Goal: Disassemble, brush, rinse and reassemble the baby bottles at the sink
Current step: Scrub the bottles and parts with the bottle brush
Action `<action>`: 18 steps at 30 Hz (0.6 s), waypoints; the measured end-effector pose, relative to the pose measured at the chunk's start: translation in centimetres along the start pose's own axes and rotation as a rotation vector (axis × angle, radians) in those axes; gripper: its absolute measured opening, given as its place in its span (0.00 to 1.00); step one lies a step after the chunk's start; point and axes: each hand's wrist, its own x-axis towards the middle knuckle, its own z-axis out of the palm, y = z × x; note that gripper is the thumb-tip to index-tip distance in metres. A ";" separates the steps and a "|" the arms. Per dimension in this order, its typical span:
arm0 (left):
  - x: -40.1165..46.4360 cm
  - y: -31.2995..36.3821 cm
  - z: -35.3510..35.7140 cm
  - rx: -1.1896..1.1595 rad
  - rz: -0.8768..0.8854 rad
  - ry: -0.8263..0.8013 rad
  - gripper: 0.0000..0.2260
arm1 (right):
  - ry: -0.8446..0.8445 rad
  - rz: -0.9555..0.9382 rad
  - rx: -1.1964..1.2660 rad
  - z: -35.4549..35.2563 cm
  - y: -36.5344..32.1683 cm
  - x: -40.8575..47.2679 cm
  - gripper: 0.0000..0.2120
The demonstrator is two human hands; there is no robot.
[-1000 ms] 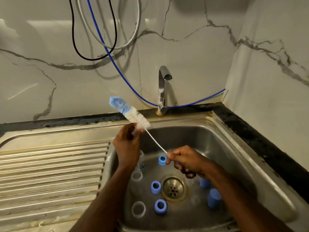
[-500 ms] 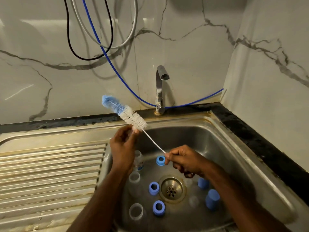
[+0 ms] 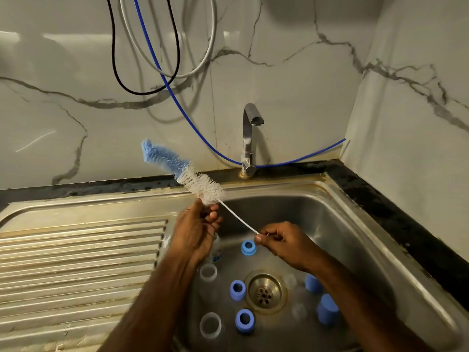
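Head view: bottle brush point(image 3: 182, 171) held over the sink point(image 3: 355, 224), right hand point(image 3: 286, 243) pinching its wire handle, left hand point(image 3: 196, 229) gripping the bristle base. Bottle rings point(image 3: 237, 290) and clear bottles point(image 3: 210, 325) lie around the drain point(image 3: 265, 292)

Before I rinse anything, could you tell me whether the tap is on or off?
Off: no water falls from the tap spout into the sink.

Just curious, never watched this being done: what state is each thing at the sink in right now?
Bottle brush: held up over the sink, bristles dry-looking.
Left hand: pinching the bristle base.
Right hand: pinching the wire handle.
Faucet: off.
Baby bottles: disassembled, in the basin.
Blue rings: off, loose.
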 end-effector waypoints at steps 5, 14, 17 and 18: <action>0.1 -0.1 -0.1 0.007 0.220 0.005 0.07 | -0.070 0.124 0.213 0.2 -1.1 -0.2 0.13; 1.2 -1.0 -1.7 0.909 0.819 0.088 0.14 | -0.391 0.401 0.607 0.0 -2.9 -1.4 0.17; 1.7 -1.0 -2.0 1.058 0.946 0.084 0.15 | -0.405 0.434 0.658 -0.3 -2.9 -1.5 0.17; 1.7 -0.9 -2.0 1.086 0.991 0.066 0.14 | -0.394 0.428 0.647 -0.3 -2.9 -1.5 0.16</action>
